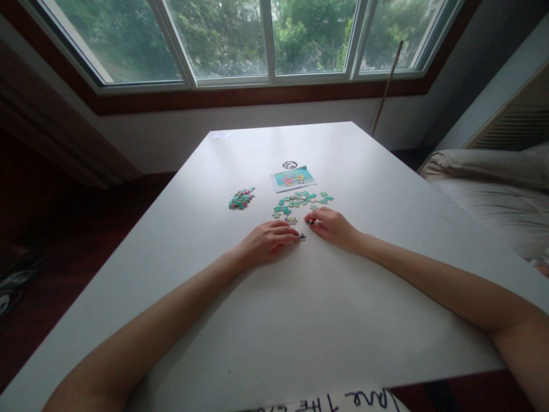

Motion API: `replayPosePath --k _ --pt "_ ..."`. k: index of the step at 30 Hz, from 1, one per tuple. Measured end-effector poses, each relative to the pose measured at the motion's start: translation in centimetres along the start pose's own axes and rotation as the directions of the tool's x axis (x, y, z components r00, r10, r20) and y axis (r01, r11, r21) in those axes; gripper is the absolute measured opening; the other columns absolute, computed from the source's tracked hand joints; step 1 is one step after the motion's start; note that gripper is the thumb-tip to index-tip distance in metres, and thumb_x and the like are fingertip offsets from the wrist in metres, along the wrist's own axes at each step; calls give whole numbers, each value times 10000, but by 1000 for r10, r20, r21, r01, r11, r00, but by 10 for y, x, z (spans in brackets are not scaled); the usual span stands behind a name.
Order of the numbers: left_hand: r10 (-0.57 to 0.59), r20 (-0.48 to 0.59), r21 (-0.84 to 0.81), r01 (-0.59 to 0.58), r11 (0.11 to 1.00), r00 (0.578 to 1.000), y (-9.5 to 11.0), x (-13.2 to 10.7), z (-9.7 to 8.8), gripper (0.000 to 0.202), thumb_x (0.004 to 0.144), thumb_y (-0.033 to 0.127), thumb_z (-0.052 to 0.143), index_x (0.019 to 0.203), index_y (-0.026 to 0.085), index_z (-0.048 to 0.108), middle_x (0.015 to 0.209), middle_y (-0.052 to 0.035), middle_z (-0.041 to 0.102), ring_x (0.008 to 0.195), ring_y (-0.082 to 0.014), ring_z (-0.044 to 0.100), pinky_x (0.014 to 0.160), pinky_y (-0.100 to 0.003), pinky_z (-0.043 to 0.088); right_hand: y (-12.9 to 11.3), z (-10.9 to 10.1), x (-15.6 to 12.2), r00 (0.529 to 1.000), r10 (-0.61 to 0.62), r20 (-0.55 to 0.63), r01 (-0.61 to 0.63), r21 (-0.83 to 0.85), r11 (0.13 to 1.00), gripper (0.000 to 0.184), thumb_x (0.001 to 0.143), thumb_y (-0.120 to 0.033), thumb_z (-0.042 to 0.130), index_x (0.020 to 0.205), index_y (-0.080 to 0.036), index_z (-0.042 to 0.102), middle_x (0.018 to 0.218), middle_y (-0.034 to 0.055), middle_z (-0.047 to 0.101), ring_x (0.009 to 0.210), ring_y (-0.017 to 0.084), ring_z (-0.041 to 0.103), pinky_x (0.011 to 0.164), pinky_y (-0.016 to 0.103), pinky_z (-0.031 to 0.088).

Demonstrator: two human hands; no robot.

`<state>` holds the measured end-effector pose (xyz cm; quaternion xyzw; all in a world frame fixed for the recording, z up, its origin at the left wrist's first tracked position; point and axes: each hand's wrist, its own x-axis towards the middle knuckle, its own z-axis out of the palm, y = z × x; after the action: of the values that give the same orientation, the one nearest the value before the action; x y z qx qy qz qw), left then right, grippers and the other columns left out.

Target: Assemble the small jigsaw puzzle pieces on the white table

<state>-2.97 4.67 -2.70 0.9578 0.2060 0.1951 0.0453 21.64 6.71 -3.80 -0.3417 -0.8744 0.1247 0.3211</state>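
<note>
My left hand (271,240) rests on the white table (274,320), its fingertips closed on a small jigsaw piece (302,236). To the right, my right hand (329,226) has thumb and fingers bent together around a dark little jigsaw piece (310,222), mostly covered by the fingers. Between and just beyond the two hands lies a short strip of joined, multicoloured pieces (291,220). An arc of loose green jigsaw pieces (298,199) spreads behind it. Farther left sits a heap of green and pink jigsaw pieces (241,199).
A picture card (293,179) with two cartoon figures lies beyond the pieces, and a round dark-rimmed object (290,165) lies behind it. A pale sofa (484,194) stands right of the table. A stick (387,88) leans by the window.
</note>
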Motion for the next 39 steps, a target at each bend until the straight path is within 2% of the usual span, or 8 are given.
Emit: replayPosePath --k 7,12,18,24,30,39 --pt "-54 -27 1 54 999 998 1 2 1 357 866 127 437 1167 242 590 1170 -42 639 1106 -184 558 959 -353 471 -4 -1 -2 996 -91 10 91 -13 996 203 807 -131 522 983 -183 609 793 50 648 777 171 586 703 282 485" --pt "-83 -22 -17 83 996 996 0 3 2 390 852 107 453 1200 243 565 1217 -36 610 1143 -190 531 991 -369 446 -4 -1 -1 994 -105 4 106 -10 994 194 834 -130 489 983 -178 603 794 51 641 757 163 586 697 279 488" --pt "-87 -21 -11 87 996 996 -1 2 4 407 845 100 452 1214 239 556 1234 -30 600 1146 -194 522 995 -375 440 -3 -2 -1 988 -148 32 149 -38 988 177 896 -184 443 1007 -184 581 854 75 651 826 188 584 732 319 500" --pt "-106 -14 7 106 994 994 -1 2 4 403 849 115 451 1214 244 561 1228 -26 607 1136 -191 521 974 -371 457 -3 -3 -2 985 -165 57 167 -35 985 156 900 -197 457 998 -185 577 875 71 658 852 186 584 749 312 500" --pt "-94 -14 14 94 995 995 -1 3 3 414 829 91 463 1205 234 561 1223 -26 609 1121 -191 525 962 -361 460 -5 -5 -2 975 -203 90 208 -50 977 107 884 -229 493 915 -190 587 873 67 662 872 188 589 767 314 500" --pt "-92 -31 6 93 996 995 -2 2 5 387 815 79 459 1156 220 575 1211 -30 614 1128 -192 534 977 -360 451 -5 -4 -1 975 -209 73 215 -92 972 78 871 -219 510 838 -199 578 872 61 657 850 188 582 765 323 495"
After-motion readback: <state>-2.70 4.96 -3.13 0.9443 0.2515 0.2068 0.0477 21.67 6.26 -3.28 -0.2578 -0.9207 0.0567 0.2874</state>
